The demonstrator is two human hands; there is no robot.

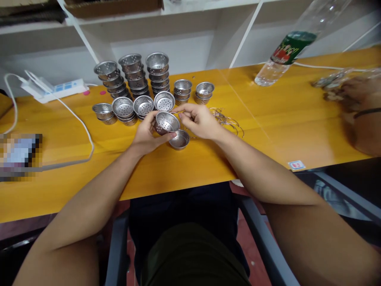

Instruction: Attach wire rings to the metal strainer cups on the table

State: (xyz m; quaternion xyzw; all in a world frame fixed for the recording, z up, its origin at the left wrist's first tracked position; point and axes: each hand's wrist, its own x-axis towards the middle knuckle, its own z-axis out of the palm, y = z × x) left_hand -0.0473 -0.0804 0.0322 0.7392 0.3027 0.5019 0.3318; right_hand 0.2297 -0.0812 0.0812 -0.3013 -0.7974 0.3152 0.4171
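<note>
My left hand (145, 137) is closed around a small perforated metal cup (167, 122), its open top tilted toward me. At the cup's far right rim, the fingers of my right hand (200, 120) pinch a thin wire piece (174, 113); how it meets the rim is too small to tell. Just below the held cup, another metal cup (179, 140) sits on the table, partly covered by my left thumb. Thin bent wire pieces (228, 120) lie in a loose tangle behind and right of my right hand.
Tall stacks of perforated cups (131, 73) stand at the back of the yellow table (262, 131), with shorter stacks (123, 109) before them. A plastic bottle (285, 51), power strip (62, 90), white cable (85, 127) and blurred phone (20, 153) surround them. Another person's hand (361, 89) works at right.
</note>
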